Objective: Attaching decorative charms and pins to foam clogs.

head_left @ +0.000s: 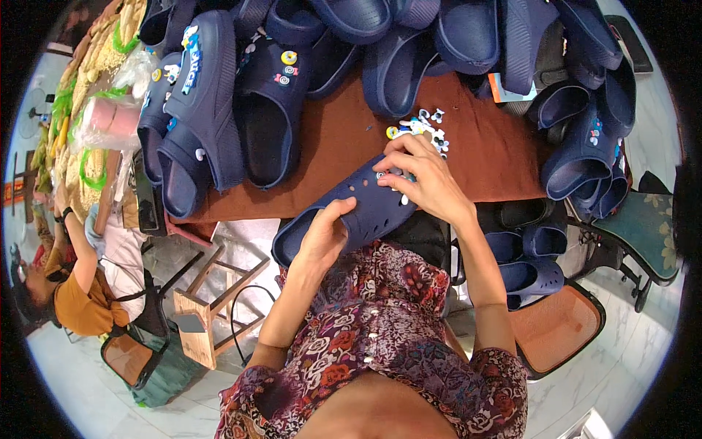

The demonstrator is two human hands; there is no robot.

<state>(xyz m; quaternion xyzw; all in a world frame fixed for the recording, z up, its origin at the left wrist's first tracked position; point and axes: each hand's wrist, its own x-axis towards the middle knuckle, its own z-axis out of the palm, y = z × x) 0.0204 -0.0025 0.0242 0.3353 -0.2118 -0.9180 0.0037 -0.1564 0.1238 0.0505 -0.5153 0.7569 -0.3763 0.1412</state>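
Gripping 1 navy clog [358,208]: L hand [322,238], R hand [428,179].

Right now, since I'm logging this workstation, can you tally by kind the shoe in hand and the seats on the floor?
Navy clog, left hand gripping it, right hand on top: 1
Orange-seat chair: 1
Green floral-seat chair: 1
Wooden stool: 1
Total: 4

The left hand [327,235] grips the heel end of a navy perforated foam clog [358,210] held at the near edge of the brown table [336,139]. The right hand [424,179] presses on its toe, just near a small heap of colourful shoe charms [424,128]. Further navy clogs [219,110] crowd the far side.
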